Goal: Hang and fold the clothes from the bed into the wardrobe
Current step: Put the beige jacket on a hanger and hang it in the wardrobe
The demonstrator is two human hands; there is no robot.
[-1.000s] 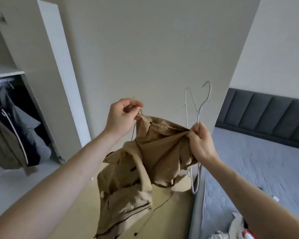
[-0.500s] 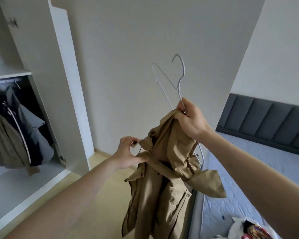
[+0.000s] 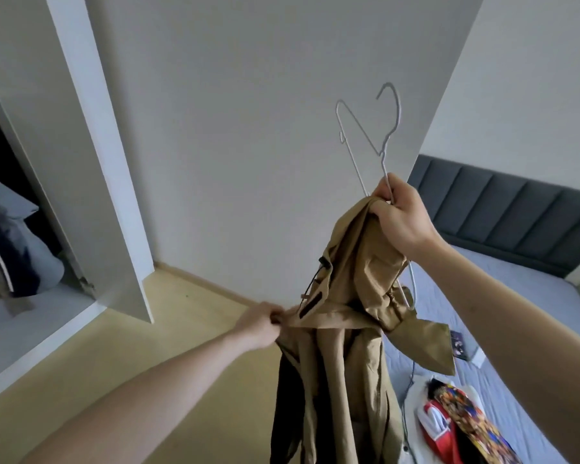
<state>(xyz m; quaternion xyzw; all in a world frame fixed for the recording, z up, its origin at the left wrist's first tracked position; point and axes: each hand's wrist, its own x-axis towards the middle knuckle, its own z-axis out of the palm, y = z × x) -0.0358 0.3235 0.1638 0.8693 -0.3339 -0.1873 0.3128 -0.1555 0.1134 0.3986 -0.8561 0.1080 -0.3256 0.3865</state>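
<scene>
**Seating the jacket on the hanger**

The tan jacket (image 3: 342, 296) should be spread so its shoulders sit evenly on the wire hanger (image 3: 384, 152) — best done by pulling the collar open, not bunching it. The right hand (image 3: 402, 219) clamps hanger and gathered fabric together, raised; the left hand (image 3: 260, 324) pinches a fold lower down — the jacket hangs between and below them.

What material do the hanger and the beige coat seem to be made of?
Hanger: probably thin metal wire with a white or pale grey coating; it is very slim and keeps sharp bends. Beige coat: a matte woven fabric, perhaps cotton or a blend; it drapes in soft folds with no shine. The exact fibre cannot be told.
</scene>
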